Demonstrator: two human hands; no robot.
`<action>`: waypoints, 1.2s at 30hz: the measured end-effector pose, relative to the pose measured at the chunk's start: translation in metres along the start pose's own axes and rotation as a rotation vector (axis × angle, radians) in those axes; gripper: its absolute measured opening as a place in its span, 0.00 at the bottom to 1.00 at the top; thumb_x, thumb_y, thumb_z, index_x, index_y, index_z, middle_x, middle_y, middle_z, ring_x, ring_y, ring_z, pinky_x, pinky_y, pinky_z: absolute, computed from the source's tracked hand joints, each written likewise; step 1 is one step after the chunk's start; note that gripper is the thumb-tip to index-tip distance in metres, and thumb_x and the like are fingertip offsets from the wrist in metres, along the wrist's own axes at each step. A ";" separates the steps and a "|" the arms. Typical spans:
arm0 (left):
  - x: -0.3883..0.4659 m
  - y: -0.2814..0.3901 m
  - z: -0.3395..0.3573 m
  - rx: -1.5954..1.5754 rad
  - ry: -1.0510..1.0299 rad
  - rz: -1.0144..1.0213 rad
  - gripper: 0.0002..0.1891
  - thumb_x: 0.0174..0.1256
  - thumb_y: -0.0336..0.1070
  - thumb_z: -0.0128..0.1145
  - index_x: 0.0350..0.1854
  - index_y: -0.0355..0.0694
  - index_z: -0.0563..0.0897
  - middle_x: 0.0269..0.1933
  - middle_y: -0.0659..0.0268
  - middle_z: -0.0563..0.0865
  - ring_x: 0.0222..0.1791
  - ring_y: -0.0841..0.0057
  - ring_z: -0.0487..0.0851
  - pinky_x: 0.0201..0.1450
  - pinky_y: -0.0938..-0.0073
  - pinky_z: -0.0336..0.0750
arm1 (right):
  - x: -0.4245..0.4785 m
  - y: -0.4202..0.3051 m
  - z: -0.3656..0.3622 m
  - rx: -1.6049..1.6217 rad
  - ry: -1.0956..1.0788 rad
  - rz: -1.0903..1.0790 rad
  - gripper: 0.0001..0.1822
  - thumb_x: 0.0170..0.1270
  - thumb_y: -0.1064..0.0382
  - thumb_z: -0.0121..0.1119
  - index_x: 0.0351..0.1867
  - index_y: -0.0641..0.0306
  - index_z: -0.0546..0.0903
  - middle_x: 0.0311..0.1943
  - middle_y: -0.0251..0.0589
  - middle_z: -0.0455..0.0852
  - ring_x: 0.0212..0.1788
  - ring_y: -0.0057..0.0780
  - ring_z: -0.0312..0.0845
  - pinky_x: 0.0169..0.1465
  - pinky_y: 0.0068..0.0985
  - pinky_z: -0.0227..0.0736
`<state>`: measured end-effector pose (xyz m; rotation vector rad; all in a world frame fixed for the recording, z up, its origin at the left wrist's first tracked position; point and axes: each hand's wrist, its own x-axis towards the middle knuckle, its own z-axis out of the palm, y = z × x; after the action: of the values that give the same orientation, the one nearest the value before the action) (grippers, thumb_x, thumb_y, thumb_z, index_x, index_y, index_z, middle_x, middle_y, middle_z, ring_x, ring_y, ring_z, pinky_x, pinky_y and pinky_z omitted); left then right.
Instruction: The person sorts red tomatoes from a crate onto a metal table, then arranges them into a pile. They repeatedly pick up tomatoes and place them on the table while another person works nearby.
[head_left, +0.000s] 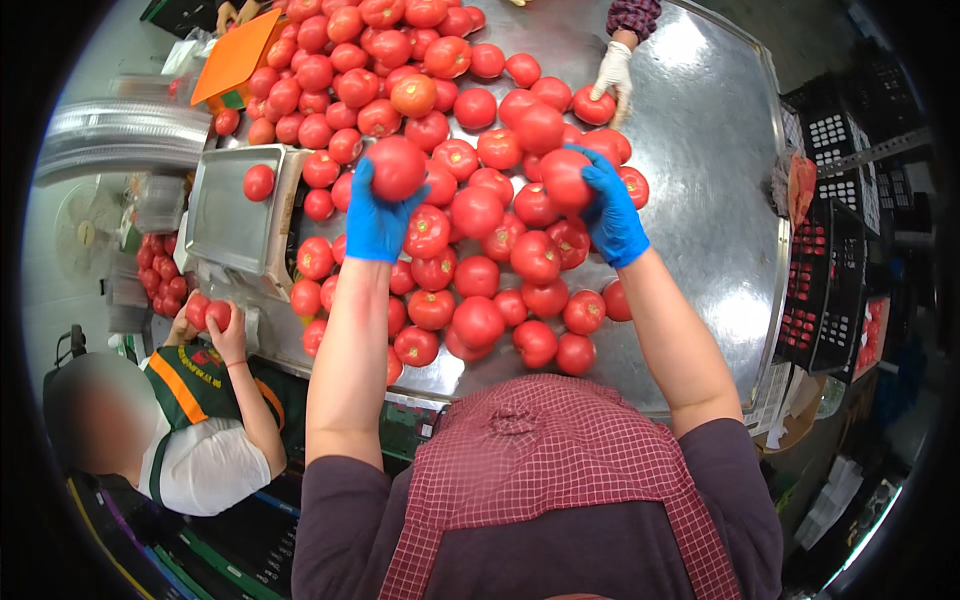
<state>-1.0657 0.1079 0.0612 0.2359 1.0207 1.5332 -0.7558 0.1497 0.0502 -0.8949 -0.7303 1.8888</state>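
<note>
Many red tomatoes (478, 321) lie on a shiny metal table (697, 187). My left hand (380, 217), in a blue glove, holds a large tomato (397, 168) from below, thumb and fingers around its sides. My right hand (611, 206), gloved in blue too, has its fingers around the right side of another tomato (566, 180). Both held tomatoes are above the pile. A denser heap of tomatoes (358, 87) spreads over the far left part of the table, a more orange one (413, 95) among them.
Another person's white-gloved hand (615, 79) touches a tomato at the far side. Left stand a metal tray (232, 210) on a scale-like box and an orange container (236, 56). A co-worker (210, 420) at lower left holds two tomatoes. Black crates (821, 277) stand beyond the right edge.
</note>
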 end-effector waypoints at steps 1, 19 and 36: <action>-0.009 -0.006 -0.002 -0.074 0.014 -0.071 0.39 0.66 0.61 0.60 0.72 0.43 0.67 0.67 0.53 0.75 0.62 0.54 0.79 0.57 0.47 0.82 | -0.014 -0.004 -0.006 0.242 -0.003 0.132 0.33 0.67 0.46 0.61 0.68 0.59 0.72 0.62 0.44 0.79 0.62 0.40 0.78 0.56 0.35 0.80; -0.093 -0.095 0.046 -0.065 -0.286 -0.489 0.33 0.72 0.54 0.57 0.74 0.45 0.66 0.67 0.59 0.75 0.64 0.59 0.78 0.58 0.44 0.80 | -0.108 0.020 -0.090 0.454 0.028 0.137 0.38 0.63 0.27 0.58 0.65 0.50 0.75 0.56 0.44 0.85 0.45 0.45 0.84 0.42 0.39 0.79; -0.149 -0.161 0.116 0.344 -0.656 -0.444 0.38 0.64 0.40 0.65 0.76 0.49 0.64 0.69 0.60 0.73 0.64 0.60 0.76 0.58 0.52 0.80 | -0.218 -0.017 -0.157 0.767 0.457 -0.114 0.34 0.67 0.25 0.43 0.53 0.50 0.81 0.45 0.47 0.89 0.29 0.32 0.82 0.28 0.24 0.78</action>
<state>-0.8361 0.0128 0.0751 0.6574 0.7298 0.7819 -0.5456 -0.0182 0.0377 -0.7109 0.2187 1.5756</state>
